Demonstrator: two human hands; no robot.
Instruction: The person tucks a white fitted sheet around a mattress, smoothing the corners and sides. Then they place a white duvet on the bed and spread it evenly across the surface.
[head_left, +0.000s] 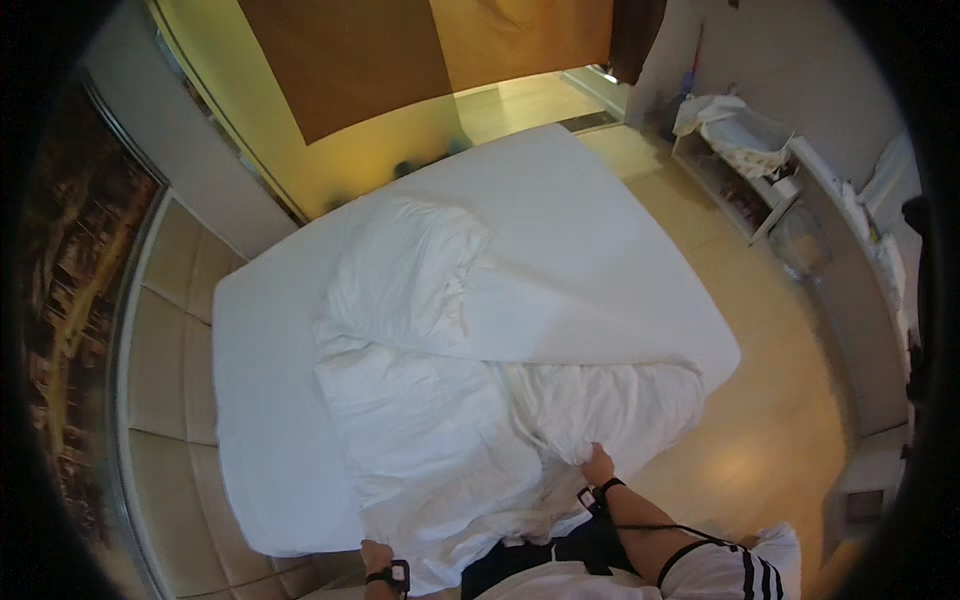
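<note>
A crumpled white duvet lies bunched over the near half of a bed covered by a smooth white fitted sheet. My left hand grips the duvet's edge at the near left, close to the mattress corner. Further right, my right hand is closed on a fold of the same duvet, its fingers partly hidden by the cloth. Between both hands the fabric hangs over the near side of the bed toward my body. One part of the duvet is heaped toward the far side.
A padded headboard borders the bed on the left. Beyond the far side hangs a brown curtain before a yellowish glass panel. On the right, tiled floor separates the bed from a low shelf and a clear bin.
</note>
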